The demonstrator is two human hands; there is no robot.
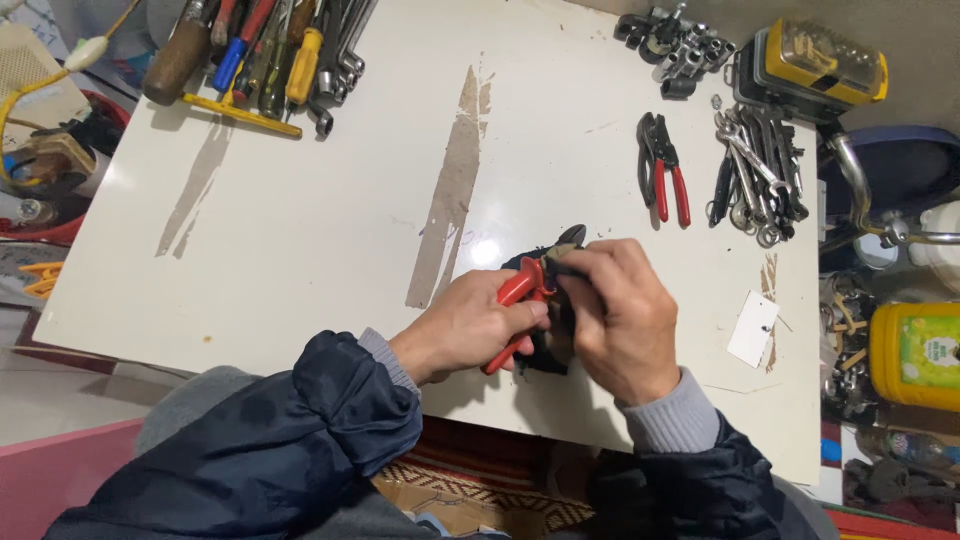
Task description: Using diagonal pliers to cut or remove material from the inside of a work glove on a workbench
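Note:
My left hand (468,325) grips the red handles of a pair of cutters (520,292) near the front edge of a white table (330,210). The cutters' dark jaws poke out at the top, by my fingers. My right hand (615,315) closes over a dark, flat piece of material (545,352) held against the jaws; most of that piece is hidden under both hands. Both forearms wear dark blue jacket sleeves with grey cuffs.
A second pair of red-handled pliers (665,165) lies further back on the right, beside several wrenches (758,170) and sockets (672,45). Screwdrivers (265,55) are heaped at the back left. A yellow bit case (822,62) and a white tag (752,328) sit at right.

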